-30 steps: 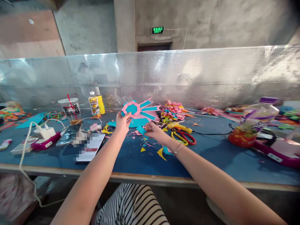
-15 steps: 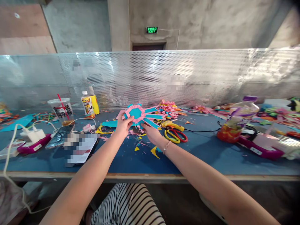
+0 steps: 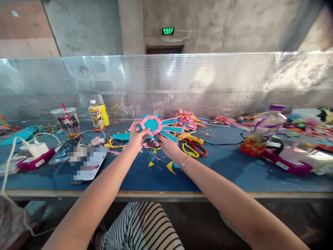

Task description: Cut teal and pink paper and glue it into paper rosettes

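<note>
A paper craft (image 3: 151,124) with a blue many-sided middle and a pink pleated border is held up over the table. Blue and pink paper strips (image 3: 171,129) fan out on its right. My left hand (image 3: 138,138) grips its lower left edge, thumb on the front. At the lower right, my right hand (image 3: 168,146) has its fingers closed on the edge near the strips; its fingertips are partly hidden. Just right of that hand lie scissors (image 3: 194,150) with yellow and red handles and a yellow glue gun (image 3: 194,139). A long blue paper piece (image 3: 121,136) lies left of my left hand.
Paper scraps (image 3: 151,164) litter the blue table (image 3: 145,180). On the left are a tablet (image 3: 91,168), phone (image 3: 65,151), drink cup (image 3: 66,121), bottle (image 3: 96,116) and power strip (image 3: 39,160). A purple-capped bottle (image 3: 265,132) stands right. Behind runs a perforated metal screen (image 3: 156,83).
The camera view has shifted slightly. Both hands keep their hold on the paper craft, and its strips on the right look a little more spread.
</note>
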`<state>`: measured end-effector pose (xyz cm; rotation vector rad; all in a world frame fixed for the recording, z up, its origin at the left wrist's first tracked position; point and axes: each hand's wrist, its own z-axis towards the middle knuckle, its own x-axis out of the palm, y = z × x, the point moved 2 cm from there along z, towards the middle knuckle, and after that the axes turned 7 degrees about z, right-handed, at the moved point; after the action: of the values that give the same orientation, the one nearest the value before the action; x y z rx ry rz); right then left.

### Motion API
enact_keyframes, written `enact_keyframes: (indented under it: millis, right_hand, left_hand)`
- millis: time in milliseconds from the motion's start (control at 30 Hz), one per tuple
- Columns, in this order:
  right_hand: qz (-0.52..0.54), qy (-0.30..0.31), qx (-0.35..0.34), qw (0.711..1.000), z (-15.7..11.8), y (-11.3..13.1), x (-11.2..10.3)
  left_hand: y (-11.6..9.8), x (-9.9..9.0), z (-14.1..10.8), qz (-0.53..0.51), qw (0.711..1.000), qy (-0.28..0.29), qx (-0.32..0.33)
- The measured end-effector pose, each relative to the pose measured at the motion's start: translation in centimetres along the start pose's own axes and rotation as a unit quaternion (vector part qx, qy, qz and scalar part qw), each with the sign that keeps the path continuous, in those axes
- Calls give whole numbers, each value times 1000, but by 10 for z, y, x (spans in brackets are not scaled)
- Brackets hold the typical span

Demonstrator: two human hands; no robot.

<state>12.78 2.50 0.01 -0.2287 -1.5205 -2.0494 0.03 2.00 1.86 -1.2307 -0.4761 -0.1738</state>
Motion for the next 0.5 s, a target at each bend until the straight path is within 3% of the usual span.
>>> enact_keyframes:
  millis: [300, 500]
  right_hand:
    - [-32, 64, 17, 997, -2, 4, 2]
    - [-20, 66, 35, 997, -1, 2, 0]
  left_hand:
    - [-2, 3, -4, 18, 999, 21, 19]
    - [-4, 4, -5, 28, 999, 13, 23]
